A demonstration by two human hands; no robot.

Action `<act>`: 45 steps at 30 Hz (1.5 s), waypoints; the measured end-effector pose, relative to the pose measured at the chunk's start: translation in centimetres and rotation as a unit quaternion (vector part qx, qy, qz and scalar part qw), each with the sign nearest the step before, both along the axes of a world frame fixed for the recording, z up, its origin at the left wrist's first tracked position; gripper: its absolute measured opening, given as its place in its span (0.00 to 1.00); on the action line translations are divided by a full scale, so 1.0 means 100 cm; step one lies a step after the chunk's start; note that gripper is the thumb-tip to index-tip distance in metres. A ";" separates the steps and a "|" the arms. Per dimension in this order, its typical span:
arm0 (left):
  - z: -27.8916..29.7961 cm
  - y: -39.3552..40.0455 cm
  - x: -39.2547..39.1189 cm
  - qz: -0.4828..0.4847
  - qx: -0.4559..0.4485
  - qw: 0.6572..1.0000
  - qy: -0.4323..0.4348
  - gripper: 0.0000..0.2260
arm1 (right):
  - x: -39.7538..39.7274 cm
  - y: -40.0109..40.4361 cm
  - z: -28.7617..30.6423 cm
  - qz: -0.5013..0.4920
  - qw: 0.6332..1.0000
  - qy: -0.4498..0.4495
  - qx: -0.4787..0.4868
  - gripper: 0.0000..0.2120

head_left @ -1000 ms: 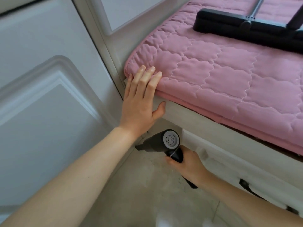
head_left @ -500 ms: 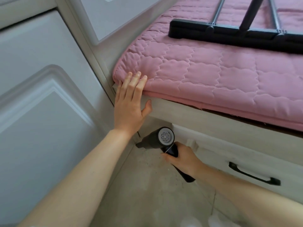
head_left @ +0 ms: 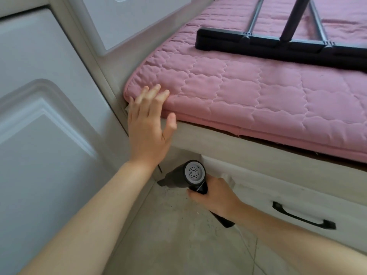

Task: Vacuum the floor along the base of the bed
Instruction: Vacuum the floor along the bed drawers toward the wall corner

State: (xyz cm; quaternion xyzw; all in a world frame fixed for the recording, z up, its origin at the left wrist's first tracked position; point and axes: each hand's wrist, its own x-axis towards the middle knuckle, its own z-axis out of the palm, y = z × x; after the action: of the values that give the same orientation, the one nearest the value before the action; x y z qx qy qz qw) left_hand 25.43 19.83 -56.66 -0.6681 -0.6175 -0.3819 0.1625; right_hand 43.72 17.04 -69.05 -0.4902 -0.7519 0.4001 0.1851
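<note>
Fingers of the right hand (head_left: pixel 215 197) curl round the handheld vacuum (head_left: pixel 184 175), nozzle pointing left into the corner at the bed base (head_left: pixel 248 153), while the left hand (head_left: pixel 148 124) rests spread on the mattress (head_left: pixel 248 92).

Pink quilted mattress pad (head_left: pixel 248 100) with scalloped stitching; black stand (head_left: pixel 278 48); dark grey vacuum (head_left: pixel 178 176) with pale grey vented end; black drawer handle (head_left: pixel 303 216); grey floor (head_left: pixel 178 235).

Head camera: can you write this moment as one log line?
right hand: grips small black handheld vacuum | nozzle: floor corner by bed base | left hand: flat on pink quilted mattress edge
</note>
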 end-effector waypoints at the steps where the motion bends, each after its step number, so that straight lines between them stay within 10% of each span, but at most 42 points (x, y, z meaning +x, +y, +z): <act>1: 0.007 0.003 0.002 0.005 0.008 1.000 -0.011 0.22 | 0.000 0.000 0.000 0.002 1.000 0.015 0.008 0.17; 9: 0.008 0.039 0.022 -0.035 0.056 0.991 0.114 0.21 | 0.006 -0.004 -0.002 0.001 0.998 0.035 0.043 0.14; 45: -0.017 0.050 0.018 -0.002 0.167 0.974 0.154 0.27 | 0.005 0.009 0.003 -0.019 0.992 -0.016 0.123 0.22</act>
State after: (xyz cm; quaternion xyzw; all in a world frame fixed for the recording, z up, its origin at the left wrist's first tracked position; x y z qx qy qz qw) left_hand 27.21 24.81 -58.39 -0.6835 -0.5111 -0.3729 0.3640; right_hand 44.18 17.96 -68.76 -0.4842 -0.7889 0.2934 0.2389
